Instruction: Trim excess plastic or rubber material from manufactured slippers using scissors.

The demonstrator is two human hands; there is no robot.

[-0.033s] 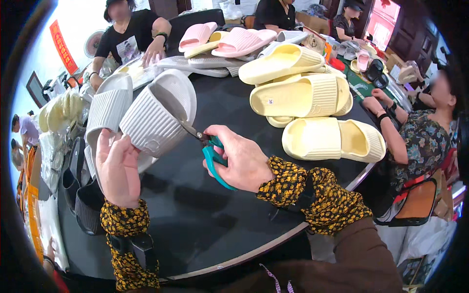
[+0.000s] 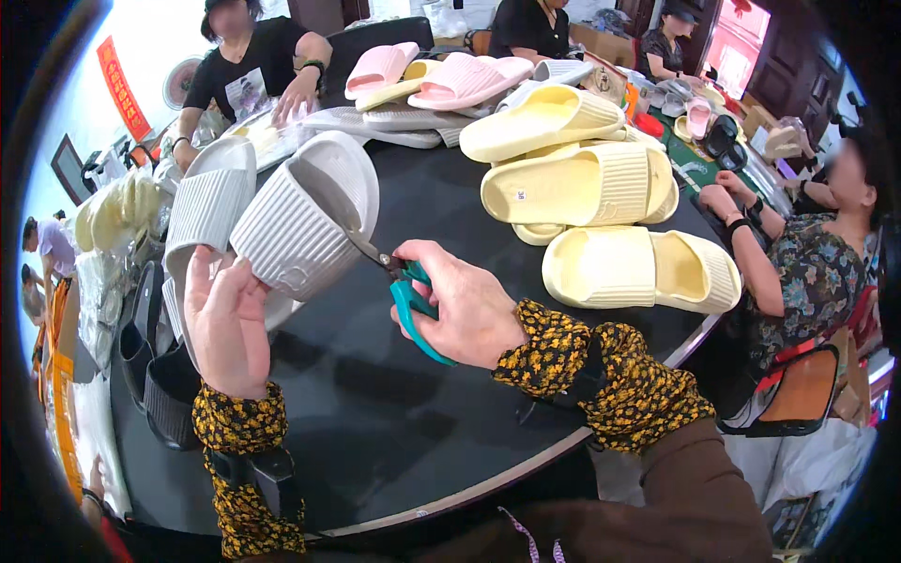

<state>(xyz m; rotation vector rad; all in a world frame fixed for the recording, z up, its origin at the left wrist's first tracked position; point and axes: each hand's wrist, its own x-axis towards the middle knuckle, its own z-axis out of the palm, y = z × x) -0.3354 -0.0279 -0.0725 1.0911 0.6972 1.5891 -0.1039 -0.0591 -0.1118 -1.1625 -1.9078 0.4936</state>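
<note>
My left hand holds a grey ribbed slide slipper tilted up above the table, its fingers at the strap's lower left edge. In my right hand is a pair of small scissors with teal handles and short dark blades. The blade tips reach the right edge of the slipper's strap; whether they touch it I cannot tell. Another grey slipper stands close behind my left hand. Dark slippers lie left of my left wrist, partly hidden by it.
Yellow slippers are stacked on the right of the black table. Pink slippers lie on grey ones at the back. One person works across the table, another sits at the right. Plastic-wrapped slippers are heaped at the left.
</note>
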